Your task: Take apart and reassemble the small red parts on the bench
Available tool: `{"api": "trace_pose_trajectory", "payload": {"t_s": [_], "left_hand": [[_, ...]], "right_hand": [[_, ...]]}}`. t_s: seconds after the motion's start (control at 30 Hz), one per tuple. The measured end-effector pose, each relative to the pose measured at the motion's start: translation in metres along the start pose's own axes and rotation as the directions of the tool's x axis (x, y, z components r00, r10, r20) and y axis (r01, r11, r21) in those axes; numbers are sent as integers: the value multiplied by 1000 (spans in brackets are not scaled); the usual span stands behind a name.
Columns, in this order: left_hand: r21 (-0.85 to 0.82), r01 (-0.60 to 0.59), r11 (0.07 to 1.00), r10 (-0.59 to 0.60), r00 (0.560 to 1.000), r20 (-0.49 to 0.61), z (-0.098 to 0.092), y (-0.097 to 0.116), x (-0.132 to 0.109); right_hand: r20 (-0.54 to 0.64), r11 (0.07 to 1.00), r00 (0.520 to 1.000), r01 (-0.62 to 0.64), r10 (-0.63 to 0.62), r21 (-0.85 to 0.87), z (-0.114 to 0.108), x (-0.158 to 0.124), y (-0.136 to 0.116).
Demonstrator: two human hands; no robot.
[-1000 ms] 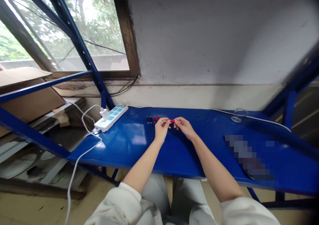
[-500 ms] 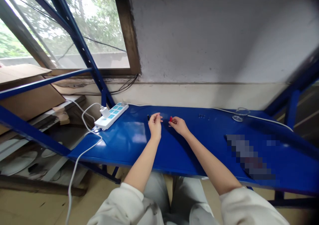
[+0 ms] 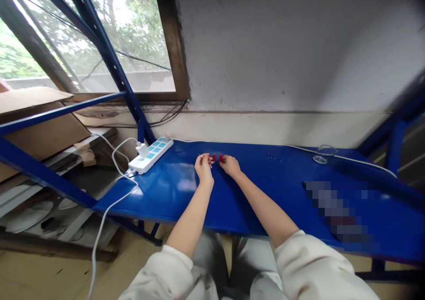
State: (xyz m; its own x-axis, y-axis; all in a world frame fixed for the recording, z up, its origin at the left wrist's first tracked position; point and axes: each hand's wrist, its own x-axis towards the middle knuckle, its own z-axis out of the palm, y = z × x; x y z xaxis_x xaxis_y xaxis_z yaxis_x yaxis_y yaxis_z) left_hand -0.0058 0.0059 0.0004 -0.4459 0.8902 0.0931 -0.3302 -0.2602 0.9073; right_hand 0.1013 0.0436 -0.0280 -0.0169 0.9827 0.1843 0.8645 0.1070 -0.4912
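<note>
On the blue table (image 3: 252,193), near its back edge, my two hands are close together. My right hand (image 3: 231,166) pinches a small upright red cylinder (image 3: 221,157) between thumb and fingers. A second small red piece (image 3: 214,157) shows at the fingertips of my left hand (image 3: 203,168), whose fingers are bent and drawn together. A narrow gap separates the two red pieces. Both are too small for me to tell their exact kind, and the fingers hide part of them.
A white power strip (image 3: 151,155) with a plugged-in adapter lies at the left, its cable hanging over the edge. Several tiny clear pieces (image 3: 274,156) stand at the back right, near a clear round dish (image 3: 320,159). A blurred-out object (image 3: 335,211) lies at the front right.
My right hand has moved left with its red piece, closer to my left hand. A second red piece now shows at my left fingertips. The black piece beside my left hand is no longer visible.
</note>
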Motion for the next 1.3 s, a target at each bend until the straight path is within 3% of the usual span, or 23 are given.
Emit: {"api": "trace_pose_trajectory", "payload": {"t_s": [0.23,0.3,0.37,0.5,0.6,0.7,0.87,1.3], "left_hand": [[94,-7,996,2,998,60,0,-4,0],[161,-81,984,62,991,122,0,-4,-1],[243,-192,951,142,968,207,0,-5,-4],[415,-395,820,233,892,388,0,-4,-12],[506,-516,691,271,834,480,0,-7,-18],[563,-569,600,282,808,517,0,-10,-20],[603,-579,549,285,808,517,-1,-12,-19],[569,-502,651,251,850,463,-2,-13,-15]], "right_hand": [[91,995,991,-99,101,-30,-23,-7,-5],[0,994,995,-96,96,50,-35,-15,0],[-152,980,988,5,26,197,-48,-26,8],[-457,896,889,210,-8,392,-64,-49,30],[-523,875,848,190,82,445,-64,-61,42],[-527,871,842,169,116,461,-60,-66,45],[-521,883,850,182,79,432,-58,-67,40],[-525,893,844,148,109,424,-59,-66,44]]}}
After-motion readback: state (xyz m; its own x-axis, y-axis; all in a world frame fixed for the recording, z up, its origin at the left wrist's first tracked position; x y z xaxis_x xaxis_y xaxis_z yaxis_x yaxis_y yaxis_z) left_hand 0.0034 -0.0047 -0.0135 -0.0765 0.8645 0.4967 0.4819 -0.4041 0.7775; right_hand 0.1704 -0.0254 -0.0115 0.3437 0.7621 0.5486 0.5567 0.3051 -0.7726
